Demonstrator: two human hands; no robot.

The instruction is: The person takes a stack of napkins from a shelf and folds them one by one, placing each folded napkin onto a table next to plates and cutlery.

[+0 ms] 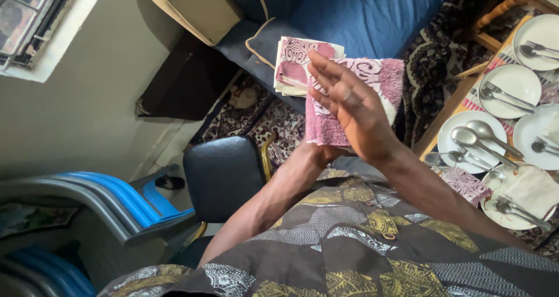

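The right hand (349,108) is spread flat, fingers straight and close together, its palm pressed against the pink cloth (372,93). It grips nothing; it lies on the cloth as a pressing surface, which looks like the way to keep a fold flat. The left hand (326,151) sits at about seven o'clock from the right one, mostly hidden behind the cloth. From the way the cloth hangs over it, it seems to carry the cloth from beneath, but I cannot tell how its fingers are closed.

The cloth is held in the air in front of the body, above the lap, between the two hands. At eleven o'clock from the right hand, touching the cloth's upper edge, is a folded napkin (297,61) with a pink and cream pattern, seemingly held in the same bundle.

Further out, at three o'clock, a wooden table (448,114) carries several white plates (512,79), each with a fork or spoon (486,137) laid on it, so each place looks set the same way. At four o'clock another pink patterned cloth (466,183) lies by a plate, and a white napkin (533,189) rests on a plate just beyond it. At eight o'clock stands a black chair (224,178), with blue plastic chairs (134,201) beyond it. A blue sofa (361,12) sits at twelve o'clock.
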